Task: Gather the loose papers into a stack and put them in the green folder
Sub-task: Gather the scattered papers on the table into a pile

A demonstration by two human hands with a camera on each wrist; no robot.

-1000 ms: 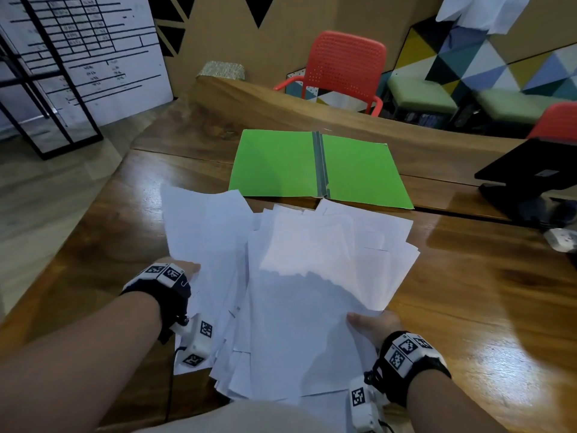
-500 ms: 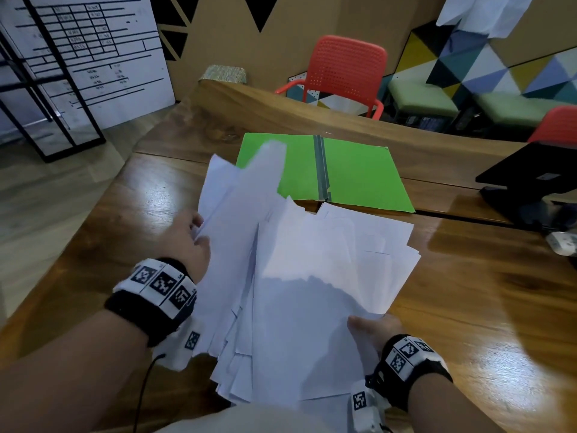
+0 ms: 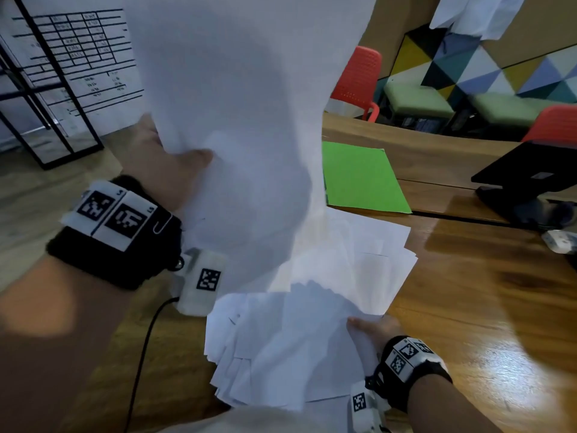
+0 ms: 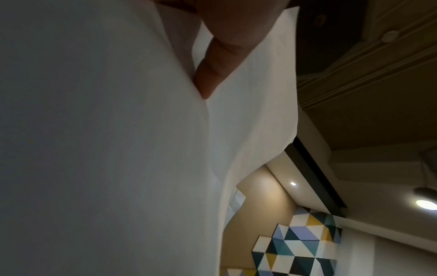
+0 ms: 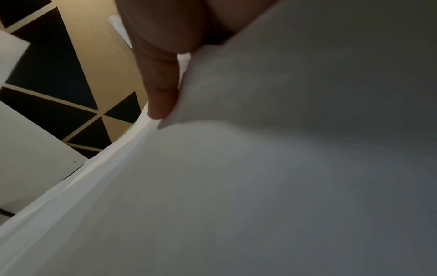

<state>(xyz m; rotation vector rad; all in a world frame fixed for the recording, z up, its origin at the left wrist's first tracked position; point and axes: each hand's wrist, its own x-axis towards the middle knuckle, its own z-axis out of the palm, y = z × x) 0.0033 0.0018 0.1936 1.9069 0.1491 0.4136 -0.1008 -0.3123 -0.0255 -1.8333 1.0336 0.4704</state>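
My left hand (image 3: 175,164) grips a bundle of white sheets (image 3: 237,114) and holds it raised high, so the sheets hide the left half of the open green folder (image 3: 362,179). In the left wrist view a finger (image 4: 212,61) presses into the raised sheets (image 4: 118,149). The other loose papers (image 3: 312,326) lie fanned on the wooden table (image 3: 484,307). My right hand (image 3: 371,329) pinches their near right edge; the right wrist view shows its thumb (image 5: 163,87) on top of the paper pile (image 5: 260,186).
A black laptop on a stand (image 3: 527,179) sits at the table's right edge, with a small white device (image 3: 559,240) beside it. Red chairs (image 3: 359,79) and green stools (image 3: 418,103) stand beyond the table. A black metal rack (image 3: 46,98) stands on the floor at left.
My left hand has slid under the left-hand sheets, taken hold of them and swung them up high in front of the camera. My right hand has stayed on the pile's near edge.
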